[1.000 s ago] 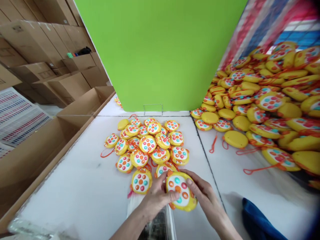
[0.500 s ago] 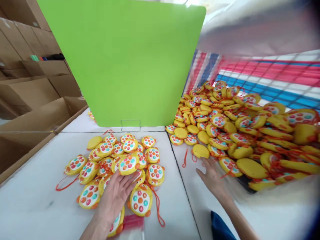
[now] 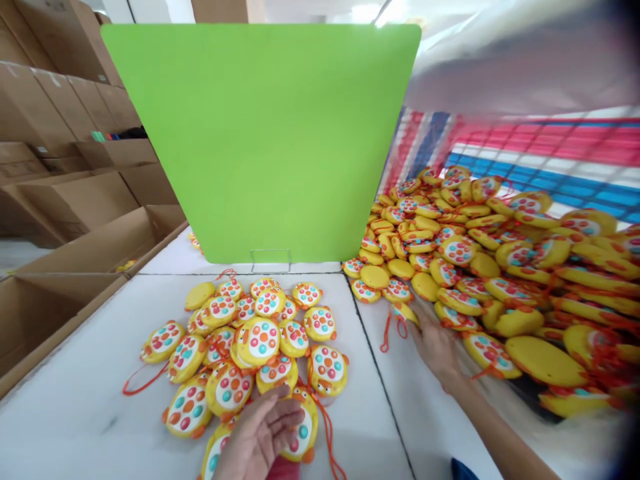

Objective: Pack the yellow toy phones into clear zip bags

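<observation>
My left hand (image 3: 263, 433) is open, palm up with its fingers loosely curved, in front of a group of yellow animal-shaped toys. It partly covers one yellow toy (image 3: 306, 433) with coloured dots on a white face and a red cord loop. Over on the right, my right hand (image 3: 436, 347) has its fingers at the edge of a tilted yellow toy (image 3: 404, 313), gripping it. Two red cords hang from around that toy onto the table. Another dotted toy (image 3: 257, 341) lies on top of the group.
A large pile of the same toys (image 3: 460, 252) fills the right side, against striped sheeting (image 3: 540, 150) behind mesh. Upright at the back stands a green board (image 3: 270, 140) with a wire holder (image 3: 271, 260). Open cardboard boxes (image 3: 85, 233) line the left of the white table (image 3: 100, 373).
My left hand has drawn back toward me from the toy on top of the group. My right hand has closed on the yellow toy, which lay back up and now tilts. The view has shifted slightly.
</observation>
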Available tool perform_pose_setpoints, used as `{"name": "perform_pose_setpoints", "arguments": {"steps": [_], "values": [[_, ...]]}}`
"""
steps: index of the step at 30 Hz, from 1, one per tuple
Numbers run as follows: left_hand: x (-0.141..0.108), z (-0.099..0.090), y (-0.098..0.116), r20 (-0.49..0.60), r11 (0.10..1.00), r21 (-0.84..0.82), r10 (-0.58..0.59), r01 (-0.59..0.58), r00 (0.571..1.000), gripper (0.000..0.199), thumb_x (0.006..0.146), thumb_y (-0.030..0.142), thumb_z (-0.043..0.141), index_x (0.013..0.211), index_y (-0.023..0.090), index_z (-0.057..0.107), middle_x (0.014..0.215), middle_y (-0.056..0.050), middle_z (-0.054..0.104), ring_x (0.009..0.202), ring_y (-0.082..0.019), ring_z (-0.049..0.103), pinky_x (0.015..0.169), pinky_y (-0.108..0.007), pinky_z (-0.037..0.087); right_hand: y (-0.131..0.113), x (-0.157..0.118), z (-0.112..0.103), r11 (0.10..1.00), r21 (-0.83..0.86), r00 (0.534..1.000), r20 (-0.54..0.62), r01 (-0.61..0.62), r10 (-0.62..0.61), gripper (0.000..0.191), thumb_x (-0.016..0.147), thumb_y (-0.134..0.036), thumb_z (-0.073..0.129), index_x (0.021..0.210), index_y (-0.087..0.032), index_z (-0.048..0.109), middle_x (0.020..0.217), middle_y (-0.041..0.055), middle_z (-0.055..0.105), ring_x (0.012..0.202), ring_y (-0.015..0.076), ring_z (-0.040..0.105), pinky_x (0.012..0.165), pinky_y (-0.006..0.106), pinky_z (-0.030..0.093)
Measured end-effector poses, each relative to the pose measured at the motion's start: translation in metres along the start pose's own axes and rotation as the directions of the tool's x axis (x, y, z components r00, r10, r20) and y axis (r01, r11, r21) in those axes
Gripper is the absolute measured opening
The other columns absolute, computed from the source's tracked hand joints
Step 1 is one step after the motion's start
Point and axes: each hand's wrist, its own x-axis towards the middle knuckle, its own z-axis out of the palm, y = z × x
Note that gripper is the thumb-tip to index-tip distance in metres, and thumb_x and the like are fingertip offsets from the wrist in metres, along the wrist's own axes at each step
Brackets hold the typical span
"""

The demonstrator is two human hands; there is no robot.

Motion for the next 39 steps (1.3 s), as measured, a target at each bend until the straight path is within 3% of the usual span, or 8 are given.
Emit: {"name": "perform_pose_setpoints", "arguments": {"steps": [5,11,14,17,20,24,31,39], "values": [[0.004,0.019,-0.031,0.095,0.998,0.04,-0.055,0.051,0.994,0.037,0.068,0.036,0.076,0.094,0.012,0.064,0.084,-0.013,0.072,0.08,-0.023,0.068,0.062,-0.027,0.05,-0.045,-0.06,-0.005,0.929,0.322,0.973,0.189,-0.185,0.129,0.042,0.081,-0.052,0.051,0.099,-0.015,0.064,0.097,0.0144,0.07,0.092,0.0311,0.065,0.079,0.046,0.054],[-0.002,0.046,-0.044,0.196,0.987,0.116,0.091,-0.115,0.976,0.052,0.073,0.047,0.071,0.112,0.016,0.057,0.102,-0.012,0.067,0.088,-0.022,0.064,0.064,-0.027,0.051,-0.105,-0.145,0.0,0.597,0.624,0.842,0.509,-0.505,0.18,0.049,0.078,-0.052,0.062,0.113,-0.018,0.061,0.103,0.0123,0.071,0.089,0.0266,0.068,0.071,0.038,0.056],[-0.007,0.047,-0.04,0.213,0.945,0.255,0.153,-0.206,0.965,0.049,0.077,0.047,0.066,0.114,0.017,0.056,0.104,-0.012,0.066,0.08,-0.022,0.065,0.056,-0.026,0.052,-0.121,-0.168,0.004,0.563,0.607,0.795,0.585,-0.561,0.161,0.049,0.075,-0.052,0.066,0.112,-0.019,0.063,0.101,0.0115,0.072,0.086,0.0255,0.067,0.07,0.035,0.056],[-0.012,0.038,-0.036,0.15,0.876,0.42,0.19,-0.236,0.97,0.045,0.074,0.044,0.069,0.108,0.016,0.06,0.099,-0.011,0.067,0.076,-0.023,0.065,0.051,-0.025,0.051,-0.129,-0.18,0.005,0.591,0.578,0.787,0.593,-0.562,0.17,0.049,0.076,-0.052,0.065,0.112,-0.018,0.064,0.1,0.0105,0.071,0.085,0.0242,0.066,0.071,0.034,0.055],[-0.017,0.028,-0.03,0.104,0.807,0.524,0.257,-0.273,0.961,0.042,0.072,0.042,0.071,0.106,0.018,0.064,0.105,-0.01,0.066,0.091,-0.025,0.064,0.065,-0.025,0.053,-0.131,-0.184,0.003,0.615,0.575,0.792,0.595,-0.539,0.137,0.051,0.078,-0.054,0.061,0.111,-0.016,0.065,0.094,0.0094,0.071,0.076,0.0217,0.065,0.064,0.033,0.055],[-0.021,0.026,-0.024,0.173,0.762,0.567,0.263,-0.314,0.949,0.043,0.071,0.042,0.072,0.105,0.017,0.066,0.106,-0.011,0.067,0.098,-0.028,0.061,0.076,-0.029,0.051,-0.13,-0.185,0.002,0.651,0.555,0.736,0.677,-0.517,0.007,0.04,0.078,-0.049,0.064,0.098,-0.014,0.067,0.072,0.0034,0.066,0.061,0.0154,0.057,0.053,0.026,0.048],[-0.028,0.036,-0.036,0.178,0.847,0.436,0.25,-0.304,0.952,0.075,0.066,0.046,0.075,0.127,0.016,0.042,0.103,-0.013,0.067,0.085,-0.025,0.065,0.06,-0.027,0.05,-0.137,-0.204,0.021,0.413,0.677,0.778,0.611,-0.609,0.147,0.029,0.078,-0.046,0.066,0.092,-0.02,0.061,0.086,0.0022,0.065,0.07,0.0156,0.057,0.06,0.026,0.048],[-0.035,0.029,-0.03,0.242,0.75,0.55,0.277,-0.367,0.93,0.05,0.067,0.015,0.07,0.114,0.018,0.053,0.107,-0.007,0.066,0.098,-0.023,0.061,0.081,-0.03,0.049,-0.13,-0.206,0.022,0.543,0.64,0.79,0.609,-0.544,0.074,0.045,0.081,-0.051,0.06,0.116,-0.023,0.054,0.113,0.0092,0.065,0.096,0.0227,0.061,0.077,0.031,0.051]]}}
